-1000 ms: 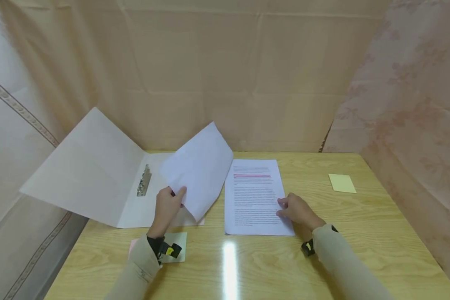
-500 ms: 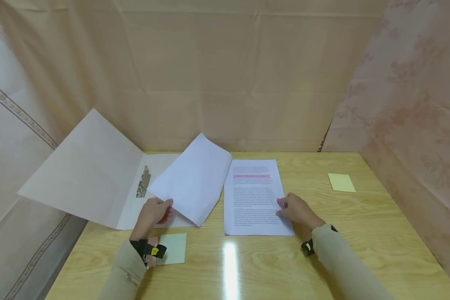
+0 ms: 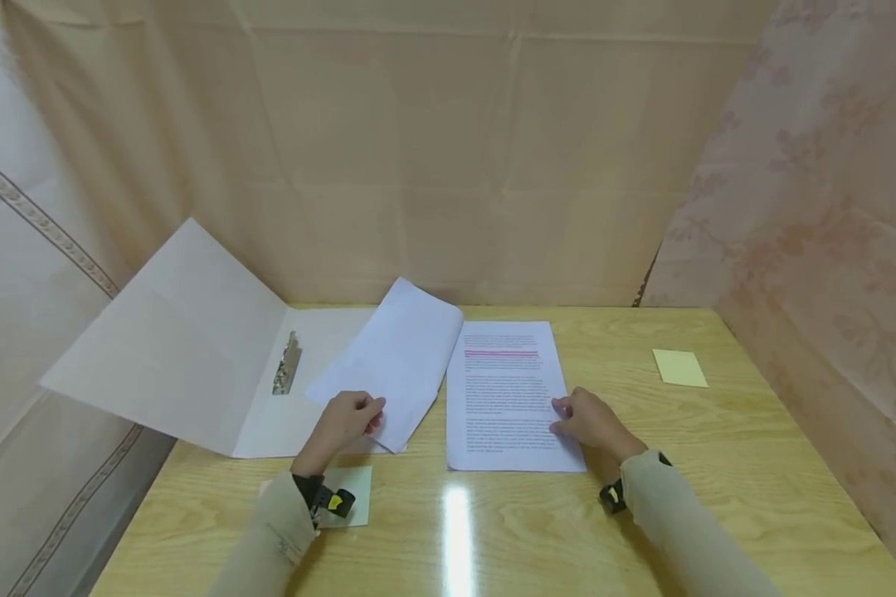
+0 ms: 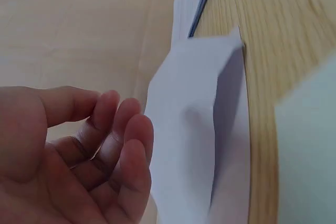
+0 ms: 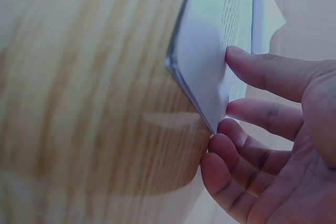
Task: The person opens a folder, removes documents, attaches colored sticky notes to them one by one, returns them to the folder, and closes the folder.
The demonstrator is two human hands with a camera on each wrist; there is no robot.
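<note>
My left hand (image 3: 349, 421), fingers loosely curled and thumb near the index fingertip, is over a blank white sheet (image 3: 411, 356). In the left wrist view that bowed sheet (image 4: 181, 108) stands beyond my fingertips, nothing between them. The sheet lies turned over across an open white file folder (image 3: 175, 340) with a metal clip (image 3: 287, 365). To the right is a stack of printed pages (image 3: 508, 398) with a pink highlighted line. My right hand (image 3: 593, 421) rests thumb and index fingertips on its right edge; in the right wrist view the other fingertips (image 5: 215, 174) are at the stack's edge.
A yellow sticky note (image 3: 679, 367) lies at the right of the wooden table (image 3: 538, 531). A pale green note (image 3: 357, 493) and a pink one are partly covered by my left wrist. Behind the table hangs a beige cloth (image 3: 448, 149).
My left hand moved left and toward me with the sheet's corner, then back right, now with nothing in its fingers. The sheet has sunk lower over the folder. My right hand stayed put.
</note>
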